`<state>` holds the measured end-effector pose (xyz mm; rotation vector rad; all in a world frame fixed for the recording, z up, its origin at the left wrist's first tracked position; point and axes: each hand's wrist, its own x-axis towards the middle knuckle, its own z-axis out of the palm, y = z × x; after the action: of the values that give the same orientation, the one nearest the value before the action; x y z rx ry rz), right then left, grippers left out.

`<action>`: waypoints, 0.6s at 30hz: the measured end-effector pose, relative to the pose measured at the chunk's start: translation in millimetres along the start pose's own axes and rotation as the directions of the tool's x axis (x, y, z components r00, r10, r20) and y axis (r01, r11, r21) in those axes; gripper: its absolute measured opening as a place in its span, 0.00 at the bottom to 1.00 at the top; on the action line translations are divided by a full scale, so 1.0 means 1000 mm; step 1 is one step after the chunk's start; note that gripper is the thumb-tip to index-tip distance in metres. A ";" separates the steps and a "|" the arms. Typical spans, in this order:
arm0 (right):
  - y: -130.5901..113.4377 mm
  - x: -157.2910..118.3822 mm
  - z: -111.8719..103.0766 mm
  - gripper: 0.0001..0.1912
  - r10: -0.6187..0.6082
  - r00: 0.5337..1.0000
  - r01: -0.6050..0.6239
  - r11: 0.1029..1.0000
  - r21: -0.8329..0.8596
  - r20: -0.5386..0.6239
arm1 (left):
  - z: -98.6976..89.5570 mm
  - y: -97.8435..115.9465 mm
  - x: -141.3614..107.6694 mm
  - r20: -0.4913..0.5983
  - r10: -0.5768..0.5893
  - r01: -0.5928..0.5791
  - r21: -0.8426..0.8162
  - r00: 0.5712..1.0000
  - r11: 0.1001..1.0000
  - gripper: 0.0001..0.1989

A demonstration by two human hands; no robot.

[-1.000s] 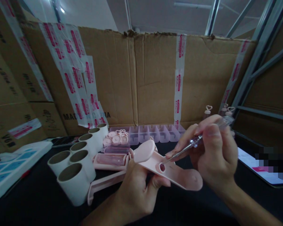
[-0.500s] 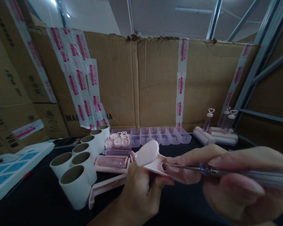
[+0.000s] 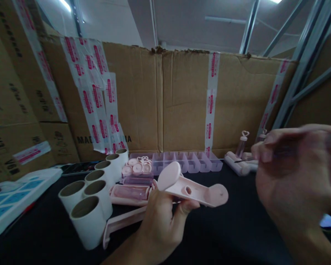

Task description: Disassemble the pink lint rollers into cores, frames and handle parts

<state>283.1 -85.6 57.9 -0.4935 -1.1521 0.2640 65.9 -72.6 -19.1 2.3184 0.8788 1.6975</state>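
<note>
My left hand [image 3: 165, 217] is closed around a pale pink plastic bracket-like piece [image 3: 200, 189]. That piece has rounded ends and a hole near its middle. My right hand [image 3: 295, 176] is raised at the right, apart from the piece and blurred. Its fingers are wrapped round a screwdriver [image 3: 244, 160], whose thin metal shaft points left; most of the handle is hidden. Beside my left wrist lies a long pink plastic strip [image 3: 124, 221]. Just behind my left hand is a pink holder [image 3: 129, 193] with a clear tube in it.
Several white cylinders [image 3: 89, 224] stand at the left. Behind are round pink caps [image 3: 138, 167] and a lilac compartment tray [image 3: 179, 162]. Pink parts with a heart-topped tube [image 3: 241, 145] sit at the back right. A white tray with blue compartments [image 3: 24, 198] lies far left, before a cardboard wall [image 3: 132, 99].
My right hand has drawn the screwdriver away from the hole, up and to the right. The left hand still holds the pink piece in nearly the same place.
</note>
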 end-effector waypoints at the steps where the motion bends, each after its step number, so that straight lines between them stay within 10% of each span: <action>1: 0.003 0.009 -0.001 0.07 0.032 0.999 -0.031 0.999 -0.020 0.043 | 0.000 -0.001 0.000 -0.009 0.000 0.000 -0.005 1.000 1.000 0.12; 3: 0.008 0.020 -0.007 0.05 0.175 0.939 -0.117 0.972 -0.204 0.294 | 0.000 -0.001 0.001 -0.023 0.006 -0.006 -0.006 1.000 1.000 0.11; 6: 0.009 0.024 -0.013 0.12 0.385 0.669 -0.066 0.883 -0.465 0.635 | -0.002 0.000 0.004 0.005 -0.015 0.016 -0.018 1.000 1.000 0.09; 8: 0.007 0.022 -0.013 0.16 0.378 0.574 -0.002 0.887 -0.461 0.726 | -0.003 0.001 0.006 0.021 -0.037 0.037 -0.017 0.999 0.999 0.09; 18: 0.005 0.015 -0.003 0.16 0.404 0.508 0.037 0.872 -0.488 0.761 | -0.003 0.000 0.008 -0.120 -0.101 0.106 0.038 0.988 0.994 0.15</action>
<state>291.8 -75.2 66.8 -0.9728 -2.1829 0.4669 64.5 -69.4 -10.9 2.1761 1.0495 1.8041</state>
